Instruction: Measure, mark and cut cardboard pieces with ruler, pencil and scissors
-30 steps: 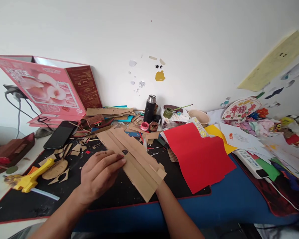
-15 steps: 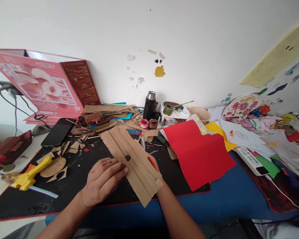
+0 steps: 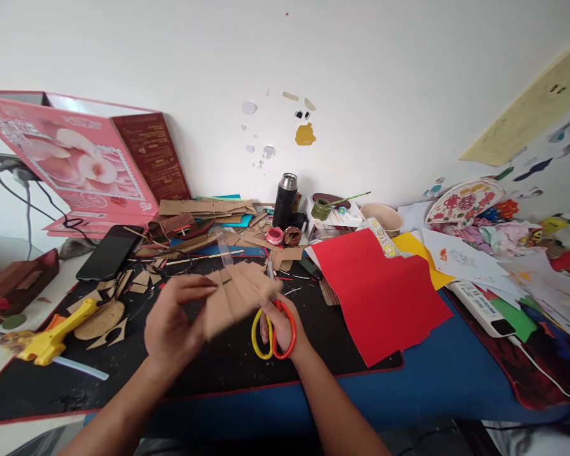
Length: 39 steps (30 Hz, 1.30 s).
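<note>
It looks like a craft corner in a home, its surface (image 3: 437,367) set against a white wall (image 3: 384,82) bearing a yellow sticker (image 3: 305,135). A hot glue gun (image 3: 52,342) lies at the lower left, near cardboard scraps (image 3: 142,278); open paint jars (image 3: 275,237) stand near the centre. Scissors (image 3: 294,332), red paper (image 3: 380,297) and, at right, loose drawings (image 3: 458,256) and a decorated fan (image 3: 466,202) show handicraft too.

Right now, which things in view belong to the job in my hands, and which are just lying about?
In use:
cardboard piece, in your left hand
scissors, in your right hand

Seemingly just lying about:
yellow glue gun
phone
red sheet
black flask
pink box
</note>
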{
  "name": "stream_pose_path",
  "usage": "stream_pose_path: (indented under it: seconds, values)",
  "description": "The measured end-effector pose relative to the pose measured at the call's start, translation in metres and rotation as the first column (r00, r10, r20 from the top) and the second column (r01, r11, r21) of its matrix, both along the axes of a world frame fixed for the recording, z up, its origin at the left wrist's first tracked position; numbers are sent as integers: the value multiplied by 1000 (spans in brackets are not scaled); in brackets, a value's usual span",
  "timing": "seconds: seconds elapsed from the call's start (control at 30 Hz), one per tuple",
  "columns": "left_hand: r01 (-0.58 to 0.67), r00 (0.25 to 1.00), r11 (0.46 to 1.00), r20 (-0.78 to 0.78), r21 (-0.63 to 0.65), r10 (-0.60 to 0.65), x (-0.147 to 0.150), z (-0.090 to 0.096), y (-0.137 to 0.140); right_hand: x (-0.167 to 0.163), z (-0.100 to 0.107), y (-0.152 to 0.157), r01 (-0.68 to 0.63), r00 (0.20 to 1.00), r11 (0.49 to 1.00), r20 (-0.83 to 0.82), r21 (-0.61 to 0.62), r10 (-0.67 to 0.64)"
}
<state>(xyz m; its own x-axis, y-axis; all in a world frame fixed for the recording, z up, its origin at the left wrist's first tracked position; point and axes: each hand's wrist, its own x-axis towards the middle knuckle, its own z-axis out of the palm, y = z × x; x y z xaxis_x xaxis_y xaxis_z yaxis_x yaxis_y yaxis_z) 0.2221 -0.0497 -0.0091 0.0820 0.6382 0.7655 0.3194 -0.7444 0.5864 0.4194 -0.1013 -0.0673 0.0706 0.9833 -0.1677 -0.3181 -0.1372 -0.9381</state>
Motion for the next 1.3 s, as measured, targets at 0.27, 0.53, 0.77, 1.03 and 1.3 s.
stream_pose_path:
  seconds: [0.27,0.53,0.77,1.03,1.3]
  values:
    - [337,733,782,667,-525,132,12,6,25,0,-4,-1,-36,998,999,-44,23,37]
    - [437,667,619,697,-652,263,17,-25,36,0,-6,-1,2,997,998,-77,57,2]
    - [453,735,581,652,-676,185,21,-34,30,0,-8,-2,38,997,999,-63,28,-36]
    - [535,800,417,599,-734,28,27,-38,20,0,-5,-2,42,998,999,-42,32,-41]
    - [554,783,397,620,-731,49,25,-41,20,0,-3,-3,22,1000,999,-8,27,-22]
